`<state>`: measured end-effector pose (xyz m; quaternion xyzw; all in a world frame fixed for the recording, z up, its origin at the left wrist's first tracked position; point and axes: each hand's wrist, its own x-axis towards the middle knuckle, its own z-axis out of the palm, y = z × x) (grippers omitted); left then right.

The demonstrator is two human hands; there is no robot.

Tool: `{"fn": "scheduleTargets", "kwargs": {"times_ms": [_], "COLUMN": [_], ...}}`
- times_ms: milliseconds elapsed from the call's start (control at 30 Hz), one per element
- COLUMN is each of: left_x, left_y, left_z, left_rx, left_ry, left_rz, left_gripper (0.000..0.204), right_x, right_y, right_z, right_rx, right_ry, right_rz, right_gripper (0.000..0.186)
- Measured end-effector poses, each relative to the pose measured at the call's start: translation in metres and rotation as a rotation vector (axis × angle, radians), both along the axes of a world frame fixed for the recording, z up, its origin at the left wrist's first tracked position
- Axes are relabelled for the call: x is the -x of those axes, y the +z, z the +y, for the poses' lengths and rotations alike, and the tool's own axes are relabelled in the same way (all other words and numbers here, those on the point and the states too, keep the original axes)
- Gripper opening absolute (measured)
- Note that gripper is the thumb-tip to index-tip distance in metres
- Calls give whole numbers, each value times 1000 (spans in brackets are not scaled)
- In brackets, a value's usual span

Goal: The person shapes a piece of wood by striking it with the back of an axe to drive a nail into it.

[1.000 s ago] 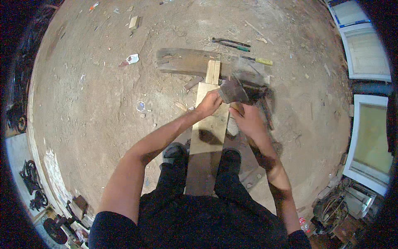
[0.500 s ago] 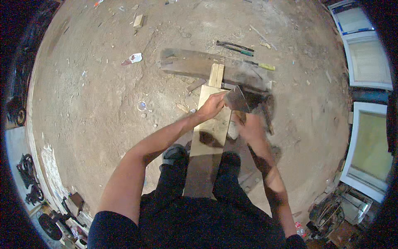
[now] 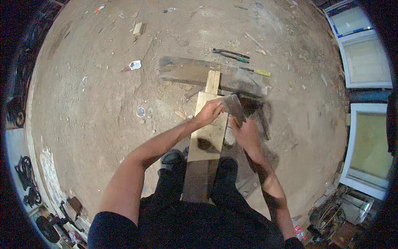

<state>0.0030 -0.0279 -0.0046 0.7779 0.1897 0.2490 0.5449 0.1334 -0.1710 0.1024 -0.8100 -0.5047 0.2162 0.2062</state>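
Note:
A long pale wooden board (image 3: 205, 130) lies between my legs, its narrow tongue-like far end (image 3: 213, 82) resting on a dark timber beam (image 3: 182, 70). My left hand (image 3: 209, 111) lies across the board, fingers bent and pinched at its right edge, right beside the blade; what is between the fingertips is hidden. My right hand (image 3: 248, 133) is closed round the wooden handle of a hand tool. Its broad, dark grey metal blade (image 3: 235, 107) tilts at the board's right edge; the exact kind of tool is unclear.
Past the beam lie long-handled pincers (image 3: 230, 55) with a green grip and a yellow-handled chisel (image 3: 261, 72). A small wood block (image 3: 138, 29) sits farther off on the dirt floor. White-framed panels (image 3: 368, 145) line the right side; dark scrap parts (image 3: 49, 228) fill the lower left.
The whole scene sits a little lower in the picture as the view has tilted. My right hand, smeared before, is sharper now. Both hands keep about the same place along the board.

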Motion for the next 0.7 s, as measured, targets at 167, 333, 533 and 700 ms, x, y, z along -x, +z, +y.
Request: {"fn": "scheduleTargets", "kwargs": {"times_ms": [167,333,533,700], "left_x": [2,-1,4,8], "left_y": [8,-2,5,23], "left_z": [-5,-4,-1,7], "left_rx": [36,30,-27,-365], "left_ry": [28,12,3,32], "left_rz": [-79,-1,-32,-23], "left_gripper": [13,30,30,26], "right_x": [6,9,2,8], "right_y": [1,10,8,25], "right_z": [-2,1,-15,-22], "right_rx": [1,-6,-147,-207], "right_ry": [-7,-46,-23,-31], "right_rz": [9,-2,181,211], "right_gripper": [38,38,32,25]}}
